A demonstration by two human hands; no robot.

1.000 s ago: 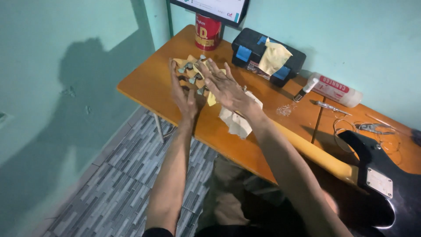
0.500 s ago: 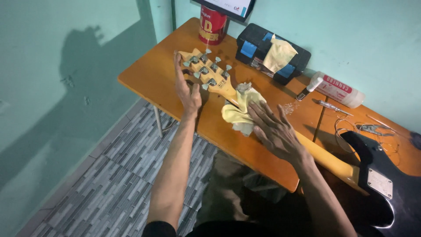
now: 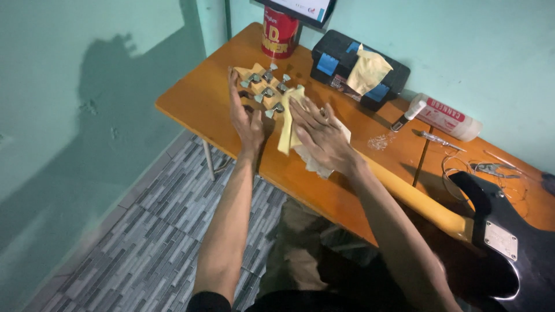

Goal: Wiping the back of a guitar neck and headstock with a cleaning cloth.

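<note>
Left hand (image 3: pixel 247 115) open, steadied headstock (image 3: pixel 260 86); right hand (image 3: pixel 324 136) pressed flat on yellow cloth (image 3: pixel 289 124). Advisable: gentle strokes, clear of tuners.

Place: a small home workshop corner used for guitar work.
Table: an orange wooden table (image 3: pixel 196 98) against bare teal walls, with grey patterned floor tiles below.
Instrument: an electric guitar (image 3: pixel 497 231) lies face down, its headstock (image 3: pixel 263 86) with tuning pegs on the table.
Tools: a black toolbox (image 3: pixel 347 63), a yellow cloth (image 3: pixel 289 124), loose strings (image 3: pixel 462 164) and a red tin (image 3: pixel 279 32).
</note>
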